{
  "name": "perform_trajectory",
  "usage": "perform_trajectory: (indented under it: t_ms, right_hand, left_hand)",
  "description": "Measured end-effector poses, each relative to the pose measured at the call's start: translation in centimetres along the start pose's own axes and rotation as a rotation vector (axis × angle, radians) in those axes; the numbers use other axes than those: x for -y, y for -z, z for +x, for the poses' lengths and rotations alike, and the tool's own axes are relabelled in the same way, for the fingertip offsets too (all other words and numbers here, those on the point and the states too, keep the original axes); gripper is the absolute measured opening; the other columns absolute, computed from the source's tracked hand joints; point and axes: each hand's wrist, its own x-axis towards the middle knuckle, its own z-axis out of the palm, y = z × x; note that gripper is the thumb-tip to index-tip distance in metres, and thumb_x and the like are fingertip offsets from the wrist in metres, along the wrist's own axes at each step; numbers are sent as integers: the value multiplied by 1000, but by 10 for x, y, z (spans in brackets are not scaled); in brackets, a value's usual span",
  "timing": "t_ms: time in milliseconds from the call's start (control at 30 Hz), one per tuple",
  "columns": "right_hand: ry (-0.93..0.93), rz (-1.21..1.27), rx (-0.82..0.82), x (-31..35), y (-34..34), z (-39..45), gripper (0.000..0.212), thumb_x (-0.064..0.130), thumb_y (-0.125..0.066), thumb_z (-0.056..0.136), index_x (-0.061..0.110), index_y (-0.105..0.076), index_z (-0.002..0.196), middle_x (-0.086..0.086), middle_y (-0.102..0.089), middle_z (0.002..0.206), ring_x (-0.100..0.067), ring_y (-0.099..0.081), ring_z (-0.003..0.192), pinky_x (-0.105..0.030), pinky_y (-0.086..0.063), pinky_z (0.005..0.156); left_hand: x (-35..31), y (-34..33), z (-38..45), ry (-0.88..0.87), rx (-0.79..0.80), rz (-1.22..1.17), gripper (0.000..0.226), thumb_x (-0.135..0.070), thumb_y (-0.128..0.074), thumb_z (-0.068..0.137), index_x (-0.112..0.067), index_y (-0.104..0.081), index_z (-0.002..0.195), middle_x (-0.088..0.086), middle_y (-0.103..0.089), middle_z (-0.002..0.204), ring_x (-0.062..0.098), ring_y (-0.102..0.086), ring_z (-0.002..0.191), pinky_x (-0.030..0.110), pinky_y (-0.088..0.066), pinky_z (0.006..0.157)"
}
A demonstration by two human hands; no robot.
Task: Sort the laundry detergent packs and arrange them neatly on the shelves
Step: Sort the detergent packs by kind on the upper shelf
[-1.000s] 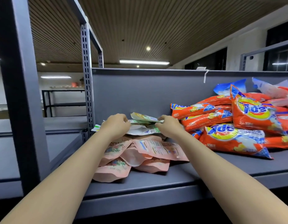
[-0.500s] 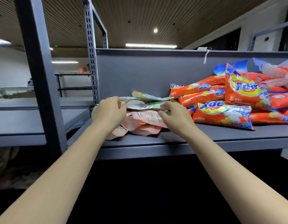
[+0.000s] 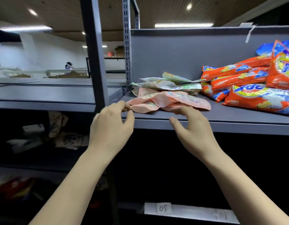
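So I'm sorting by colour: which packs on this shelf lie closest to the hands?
The pink pouches, at the shelf's front edge under the green-and-white pouches; the orange bags lie farther right. Left hand touches them.

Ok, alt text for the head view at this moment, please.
Two bare hands, left hand and right hand, reach toward pink pouches at the front of a grey shelf, fingers loosely spread. Green-and-white pouches lie stacked on the pink ones, with orange detergent bags piled to the right.
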Motion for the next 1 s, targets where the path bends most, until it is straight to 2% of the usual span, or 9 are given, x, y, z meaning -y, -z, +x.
perform_trajectory:
  t_ms: [200, 333, 400, 533, 733, 867, 1000]
  right_hand:
    - [88, 2, 75, 38, -39, -44, 26, 30, -59, 89, 25, -63, 114, 12, -62, 111, -11, -54, 108, -35, -42, 94]
    - [106, -3, 138, 65, -82, -66, 26, 32, -59, 89, 27, -63, 114, 15, -62, 110, -8, -54, 106, -27, -41, 91]
    - [95, 0, 176, 80, -107, -76, 27, 33, -58, 89, 28, -62, 115, 16, -61, 110, -7, -54, 107, -25, -40, 91]
    - [70, -16, 259, 119, -161, -92, 30, 35, -57, 90, 28, -60, 120, 16, -59, 114, -5, -51, 111, -23, -37, 95]
    - [50, -74, 396, 180, -234, -110, 34, 41, -50, 93, 30, -52, 126, 17, -55, 122, -4, -47, 116, -23, -34, 99]
    - [33, -128, 509, 214, -275, -116, 37, 46, -45, 95, 33, -47, 129, 17, -52, 127, -7, -45, 119, -25, -32, 102]
    - [18, -149, 556, 241, -311, -113, 38, 47, -44, 95, 34, -46, 131, 17, -50, 128, -7, -44, 120, -26, -31, 103]
  left_hand:
    - [57, 35, -47, 51, 7, 75, 19, -30, -52, 89, -25, -63, 103, -14, -62, 91, 12, -51, 74, 34, -44, 77]
    - [107, 57, -70, 124, 68, 124, 22, -32, -51, 92, -24, -62, 110, -16, -59, 93, 10, -48, 70, 31, -43, 78]
    - [136, 70, -78, 168, 96, 146, 23, -33, -50, 92, -25, -61, 111, -14, -60, 95, 11, -50, 71, 31, -44, 78]
    - [198, 96, -91, 215, 183, 218, 24, -34, -49, 93, -26, -60, 113, -17, -53, 85, 9, -53, 74, 30, -44, 79]
    - [289, 138, -107, 270, 326, 303, 25, -38, -44, 95, -29, -56, 115, -13, -61, 103, 11, -54, 97, 26, -38, 86]
    - [341, 162, -111, 263, 435, 361, 28, -41, -39, 96, -31, -53, 118, -15, -60, 107, 8, -53, 101, 25, -37, 87]
    - [386, 180, -110, 269, 463, 377, 29, -42, -38, 97, -31, -52, 120, -14, -60, 107, 8, -55, 101, 25, -39, 85]
